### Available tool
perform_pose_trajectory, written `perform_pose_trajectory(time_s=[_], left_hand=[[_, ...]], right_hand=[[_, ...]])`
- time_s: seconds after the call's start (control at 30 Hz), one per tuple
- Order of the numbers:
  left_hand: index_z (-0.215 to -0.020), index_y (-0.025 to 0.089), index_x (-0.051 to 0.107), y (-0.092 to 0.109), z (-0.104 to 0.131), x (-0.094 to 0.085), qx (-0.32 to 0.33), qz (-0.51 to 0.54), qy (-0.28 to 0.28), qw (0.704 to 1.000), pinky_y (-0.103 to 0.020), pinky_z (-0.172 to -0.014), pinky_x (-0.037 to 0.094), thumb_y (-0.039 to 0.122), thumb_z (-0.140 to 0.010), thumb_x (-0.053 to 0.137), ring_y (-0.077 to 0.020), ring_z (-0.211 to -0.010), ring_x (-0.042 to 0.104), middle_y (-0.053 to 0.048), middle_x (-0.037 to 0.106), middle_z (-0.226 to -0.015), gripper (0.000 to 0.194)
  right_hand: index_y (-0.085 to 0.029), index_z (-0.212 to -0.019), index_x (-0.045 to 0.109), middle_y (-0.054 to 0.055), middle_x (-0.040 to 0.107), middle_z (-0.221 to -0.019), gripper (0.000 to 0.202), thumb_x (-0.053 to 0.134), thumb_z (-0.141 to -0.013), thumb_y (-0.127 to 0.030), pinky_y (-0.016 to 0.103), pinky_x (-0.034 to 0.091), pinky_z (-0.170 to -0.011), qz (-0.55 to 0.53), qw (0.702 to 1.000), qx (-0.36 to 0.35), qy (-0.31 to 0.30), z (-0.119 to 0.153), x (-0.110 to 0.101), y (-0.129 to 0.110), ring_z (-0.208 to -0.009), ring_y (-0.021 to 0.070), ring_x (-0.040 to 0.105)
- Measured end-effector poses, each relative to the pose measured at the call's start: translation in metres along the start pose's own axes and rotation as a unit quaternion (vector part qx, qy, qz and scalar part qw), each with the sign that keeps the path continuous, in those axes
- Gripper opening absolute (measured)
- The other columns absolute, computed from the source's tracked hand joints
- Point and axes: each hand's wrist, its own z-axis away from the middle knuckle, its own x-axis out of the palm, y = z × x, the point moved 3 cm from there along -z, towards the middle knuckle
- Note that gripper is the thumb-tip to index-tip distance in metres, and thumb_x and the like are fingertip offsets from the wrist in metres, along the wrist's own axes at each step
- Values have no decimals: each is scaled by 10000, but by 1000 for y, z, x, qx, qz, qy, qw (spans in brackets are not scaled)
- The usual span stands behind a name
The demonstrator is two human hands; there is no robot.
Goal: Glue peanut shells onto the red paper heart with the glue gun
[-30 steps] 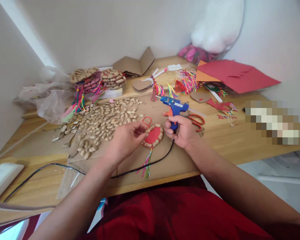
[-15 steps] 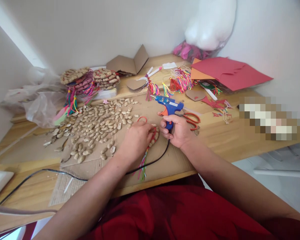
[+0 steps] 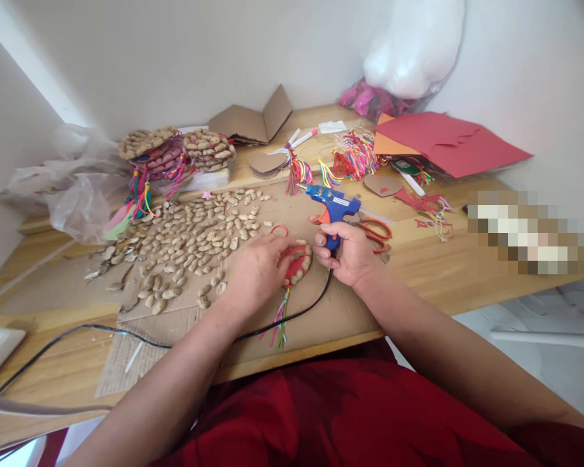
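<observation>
My right hand (image 3: 350, 253) is wrapped around the grip of a blue hot glue gun (image 3: 335, 202), its nozzle pointing left and a little away from me. A red disc (image 3: 299, 263) with peanuts around its rim lies on the cardboard; a red loop (image 3: 279, 230) shows at its top and a multicoloured tassel (image 3: 279, 321) hangs toward me. Over the disc's left side bends my left hand (image 3: 260, 269), its fingers curled together at the disc. Its fingertips are partly hidden, and whatever is between them does not show.
Loose peanuts (image 3: 194, 240) spread across the cardboard sheet (image 3: 340, 311) at left. Red-handled scissors (image 3: 377, 230) lie just behind my right hand. The black cord (image 3: 296, 316) crosses the front. Finished peanut ornaments (image 3: 207, 149), tassels (image 3: 357, 155) and red sheets (image 3: 457, 139) sit farther back.
My left hand has shifted slightly left and down, uncovering more of the red disc. The glue gun stays in my right hand at nearly the same place.
</observation>
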Motion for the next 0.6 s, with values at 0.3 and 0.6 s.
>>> perform_pose_trajectory(time_s=[0.3, 0.6], left_hand=[[-1018, 183, 767, 7, 1, 9, 52, -84, 13, 995, -373, -894, 507, 187, -965, 587, -242, -920, 631, -93, 721, -952, 188], [-1006, 184, 770, 11, 2, 8, 66, -102, 28, 992, -364, -871, 511, 186, -961, 581, -232, -900, 643, -96, 729, -946, 195]], right_hand=[[-208, -758, 520, -17, 536, -594, 183, 680, -680, -252, 207, 134, -351, 4, 1000, -9, 0, 0, 0, -1, -444, 87, 395], [-216, -773, 485, -21, 520, -596, 184, 656, -709, -235, 203, 125, -354, -1, 1000, -2, -2, 1, 1, -1, -443, 89, 388]])
